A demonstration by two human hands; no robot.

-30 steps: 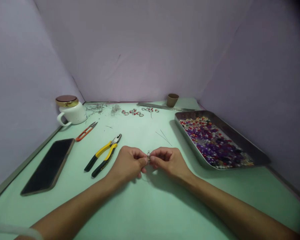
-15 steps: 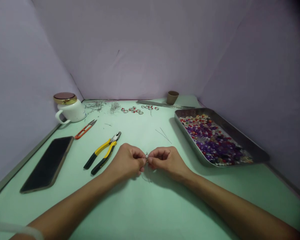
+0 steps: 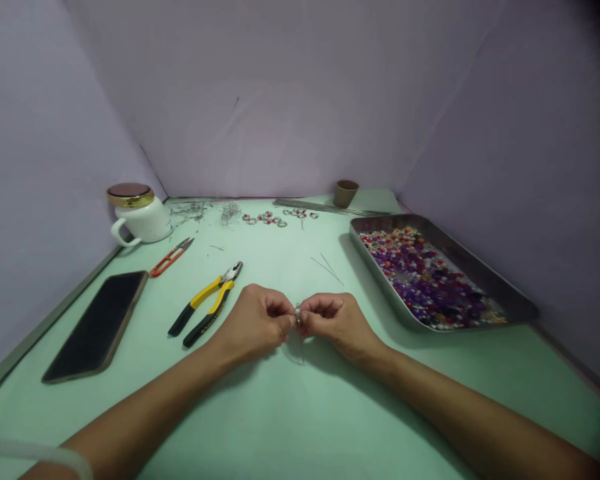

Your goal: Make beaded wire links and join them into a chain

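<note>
Between the fingertips of both hands sits a small cluster of beads point(image 3: 298, 313), pale and silvery, with thin wire point(image 3: 302, 350) trailing down from it. My left hand point(image 3: 266, 317) pinches it from the left, thumb against the forefinger. On the other side my right hand point(image 3: 336, 321) pinches it the same way, so the two hands nearly touch. The fingers hide most of the beadwork. Yellow and black pliers point(image 3: 207, 303) lie left of my left hand. Two loose wire pieces point(image 3: 329, 269) lie just beyond my right hand.
A metal tray point(image 3: 385, 283) of mixed beads stands at the right. Several beaded pieces point(image 3: 266, 218), wire bundles point(image 3: 330, 207) and a brown cup point(image 3: 345, 193) are at the back. Leftward lie orange thread snips point(image 3: 171, 258), a phone point(image 3: 97, 327) and a lidded white mug point(image 3: 143, 220).
The bead cluster and the fingertips holding it have shifted very slightly to the right. Both hands keep their pinch, and the tools lie as before.
</note>
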